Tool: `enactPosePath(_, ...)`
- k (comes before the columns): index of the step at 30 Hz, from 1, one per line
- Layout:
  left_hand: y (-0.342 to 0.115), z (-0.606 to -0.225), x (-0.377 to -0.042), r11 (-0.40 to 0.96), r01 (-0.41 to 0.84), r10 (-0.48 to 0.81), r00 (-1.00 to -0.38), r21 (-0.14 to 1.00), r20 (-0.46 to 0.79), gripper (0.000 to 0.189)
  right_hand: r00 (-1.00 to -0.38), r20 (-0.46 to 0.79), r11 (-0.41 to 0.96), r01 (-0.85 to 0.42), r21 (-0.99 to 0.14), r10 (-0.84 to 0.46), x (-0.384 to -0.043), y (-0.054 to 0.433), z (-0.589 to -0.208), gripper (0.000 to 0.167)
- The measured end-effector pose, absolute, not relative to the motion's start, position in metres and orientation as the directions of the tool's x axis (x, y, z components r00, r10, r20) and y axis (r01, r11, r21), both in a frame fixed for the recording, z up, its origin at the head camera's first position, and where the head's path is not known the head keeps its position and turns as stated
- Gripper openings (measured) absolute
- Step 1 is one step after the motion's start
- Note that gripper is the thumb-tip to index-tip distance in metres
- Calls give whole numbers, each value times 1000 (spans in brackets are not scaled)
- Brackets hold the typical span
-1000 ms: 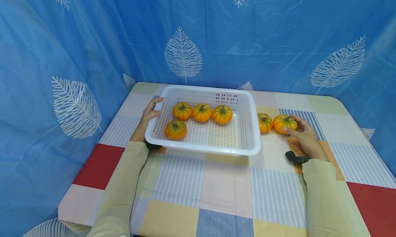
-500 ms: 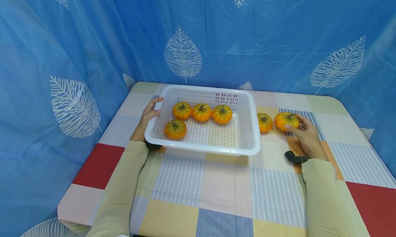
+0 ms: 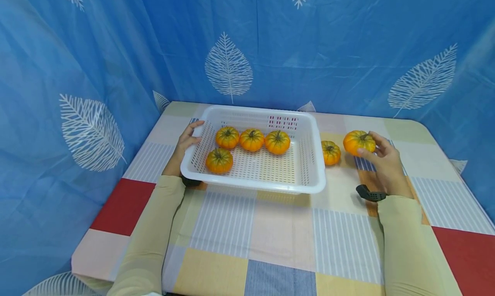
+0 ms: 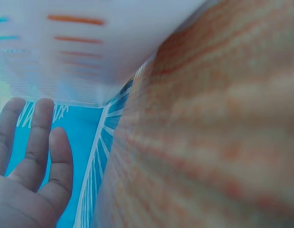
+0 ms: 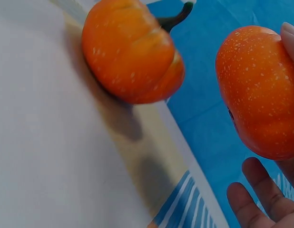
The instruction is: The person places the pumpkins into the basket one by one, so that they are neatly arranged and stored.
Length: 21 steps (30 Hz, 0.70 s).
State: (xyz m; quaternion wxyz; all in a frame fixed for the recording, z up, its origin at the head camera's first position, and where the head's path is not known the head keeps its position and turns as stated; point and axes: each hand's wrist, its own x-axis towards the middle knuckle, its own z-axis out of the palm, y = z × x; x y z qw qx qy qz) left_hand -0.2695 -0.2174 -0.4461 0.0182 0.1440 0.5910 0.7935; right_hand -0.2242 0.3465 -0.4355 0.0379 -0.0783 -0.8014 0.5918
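Observation:
My right hand point(image 3: 386, 160) holds a small orange pumpkin point(image 3: 357, 142) raised above the table, thumb at its near side. In the right wrist view this pumpkin point(image 5: 261, 90) hangs above the cloth, two fingers extended free below it. Another small pumpkin point(image 3: 330, 153) sits on the table just right of the white plastic basket point(image 3: 253, 185). My left hand point(image 3: 185, 143) rests at the basket's left rim, thumb and a finger laid over it. The left wrist view has three loosely straight fingers point(image 4: 42, 123) outside the basket wall. Several pumpkins point(image 3: 251, 140) lie inside the basket, mostly toward its back and left.
A checked cloth point(image 3: 282, 236) covers the table. Blue curtains point(image 3: 278, 51) with white leaf prints hang behind it and along the left. A black wrist strap point(image 3: 370, 194) shows at my right wrist.
My right hand has lifted its pumpkin from the table, away from the neighbouring one, which stays in place. The left hand and basket have kept their position.

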Motion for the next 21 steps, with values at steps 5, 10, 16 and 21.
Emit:
enactPosePath(5, -218, -447, -270, -308, 145, 213, -953, 940, 216, 57, -991, 7, 317, 35, -948, 131, -223, 344, -424, 77)
enactPosePath(10, -219, -449, -271, -301, 164, 212, -949, 940, 233, 56, -992, 66, 383, -22, -924, 103, -221, 339, -415, 74)
enactPosePath(16, -219, -449, -271, -292, 170, 204, -950, 941, 235, 55, -991, 127, 336, -105, -936, 43, -218, 330, -401, 72)
enactPosePath(21, -218, -449, -273, -295, 178, 197, -950, 939, 242, 55, -987, 163, 359, -152, -921, 2, -216, 323, -393, 70)
